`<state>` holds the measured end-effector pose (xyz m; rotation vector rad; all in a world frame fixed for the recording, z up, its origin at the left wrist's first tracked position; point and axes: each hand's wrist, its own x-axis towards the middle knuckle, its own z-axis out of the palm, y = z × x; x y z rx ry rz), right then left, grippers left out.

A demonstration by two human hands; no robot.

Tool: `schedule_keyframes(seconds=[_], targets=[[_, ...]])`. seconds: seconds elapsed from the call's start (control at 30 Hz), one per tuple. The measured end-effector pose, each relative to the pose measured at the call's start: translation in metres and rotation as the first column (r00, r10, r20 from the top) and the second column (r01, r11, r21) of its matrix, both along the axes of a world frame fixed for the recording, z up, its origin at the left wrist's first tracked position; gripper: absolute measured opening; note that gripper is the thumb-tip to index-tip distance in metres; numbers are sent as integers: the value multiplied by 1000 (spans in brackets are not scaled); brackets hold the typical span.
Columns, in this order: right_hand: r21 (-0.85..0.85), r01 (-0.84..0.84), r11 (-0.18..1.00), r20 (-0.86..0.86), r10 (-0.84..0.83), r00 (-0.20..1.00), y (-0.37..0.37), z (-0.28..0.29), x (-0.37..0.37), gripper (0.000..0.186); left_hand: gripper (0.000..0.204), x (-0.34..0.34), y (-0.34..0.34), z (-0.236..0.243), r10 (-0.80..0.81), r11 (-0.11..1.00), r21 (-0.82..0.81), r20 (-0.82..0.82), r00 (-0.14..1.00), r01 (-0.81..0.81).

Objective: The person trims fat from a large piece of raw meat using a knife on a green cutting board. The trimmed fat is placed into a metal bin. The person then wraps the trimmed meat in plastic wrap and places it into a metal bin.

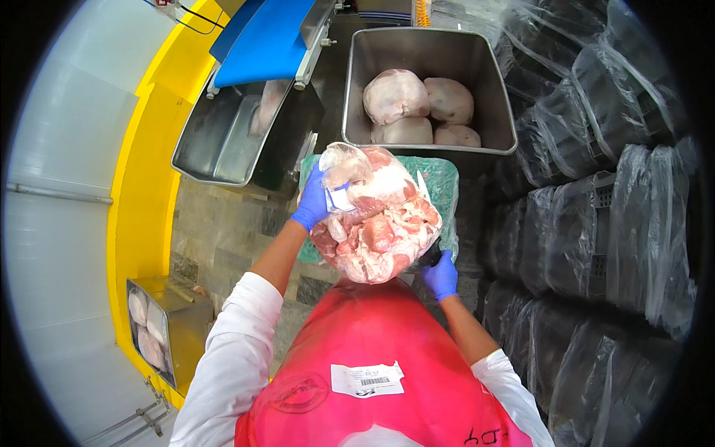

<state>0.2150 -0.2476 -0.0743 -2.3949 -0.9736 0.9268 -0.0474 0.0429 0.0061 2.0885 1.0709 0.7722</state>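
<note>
A large cut of raw pink meat with white fat (376, 238) rests on a green cutting board (445, 170) at the centre. My left hand (314, 201), in a blue glove, grips clear plastic wrap (344, 164) with a white label at the meat's upper left, fingers closed. Below the board's right side, my right hand (439, 274), also gloved, is closed around a black handle (430, 257), partly hidden by the meat; I cannot clearly make out what it belongs to.
A steel bin (500, 89) holding several round meat pieces stands ahead. At the upper left are a blue conveyor (264, 41) and another steel bin (223, 134). A bin (182, 320) with meat sits lower left by a yellow kerb (130, 223). Plastic-covered dark crates (573, 231) line the right.
</note>
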Motion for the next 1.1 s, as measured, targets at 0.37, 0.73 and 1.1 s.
schedule_keyframes(seconds=[0.37, 0.73, 1.1], targets=[[107, 170, 980, 166, -186, 968, -114, 196, -41, 37, 56, -10, 45, -21, -309, 941, 111, -103, 945, 320], [-390, -440, 809, 625, 583, 519, 25, 388, -181, 46, 51, -6, 50, -44, -291, 957, -15, -56, 955, 291], [-737, -569, 364, 329, 929, 167, 166, 445, -235, 38, 45, -16, 36, -21, -215, 975, -70, -48, 976, 211]])
